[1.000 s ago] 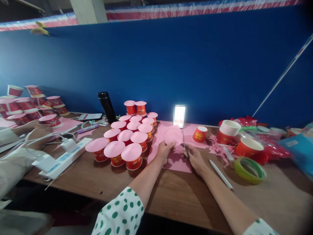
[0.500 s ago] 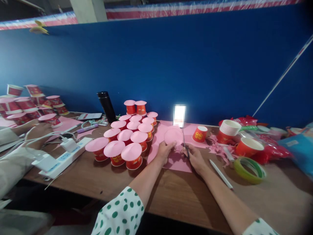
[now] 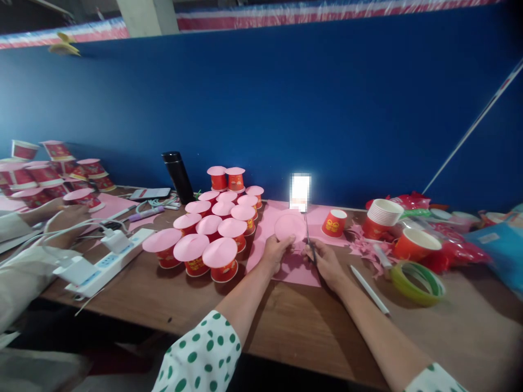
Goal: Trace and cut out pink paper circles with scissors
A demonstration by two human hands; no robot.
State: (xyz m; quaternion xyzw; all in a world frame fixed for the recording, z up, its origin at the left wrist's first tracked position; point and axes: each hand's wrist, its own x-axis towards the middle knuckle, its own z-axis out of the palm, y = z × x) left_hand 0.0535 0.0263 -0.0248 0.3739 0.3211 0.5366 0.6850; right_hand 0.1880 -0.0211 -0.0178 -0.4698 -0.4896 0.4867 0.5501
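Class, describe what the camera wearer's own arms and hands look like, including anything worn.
The white cloth left sleeve with green polka dots ends well short of the wrist. The matching green-dotted white right sleeve shows only partly, at the bottom edge. The left hand and right hand are ungloved.

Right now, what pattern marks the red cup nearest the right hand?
The red cup bears a yellow motif: see head view.

Pink paper disc [image 3: 289, 226], dark scissors [image 3: 312, 255] (blades forward) alongside.
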